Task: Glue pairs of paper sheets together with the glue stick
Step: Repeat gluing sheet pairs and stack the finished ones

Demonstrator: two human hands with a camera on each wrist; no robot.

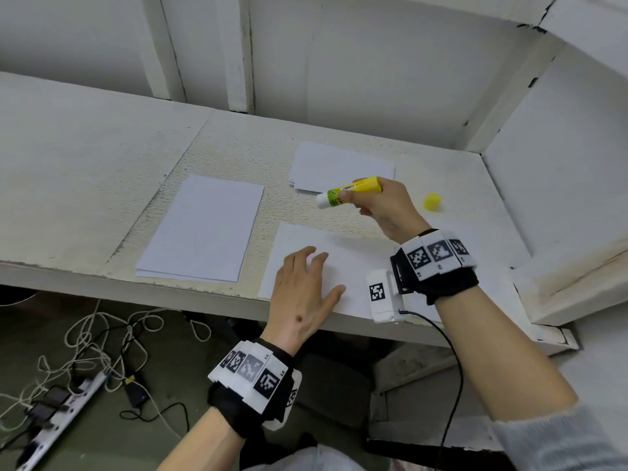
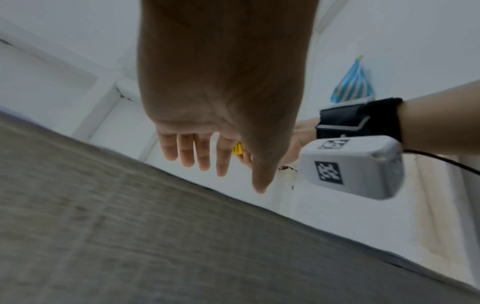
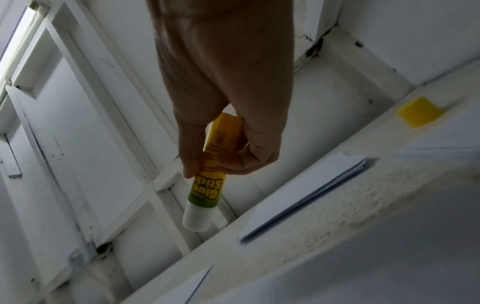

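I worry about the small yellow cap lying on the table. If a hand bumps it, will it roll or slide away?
The yellow cap looks small and hollow, so probably very light; a nudge would likely move it. It appears to lie on its side on the table, so it may roll. It lies apart from the right hand, so no bump seems near.

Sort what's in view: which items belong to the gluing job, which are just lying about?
Job: glue stick held in right hand; yellow cap; sheet under left hand; paper stacks.
Lying about: power strip, cables on floor.
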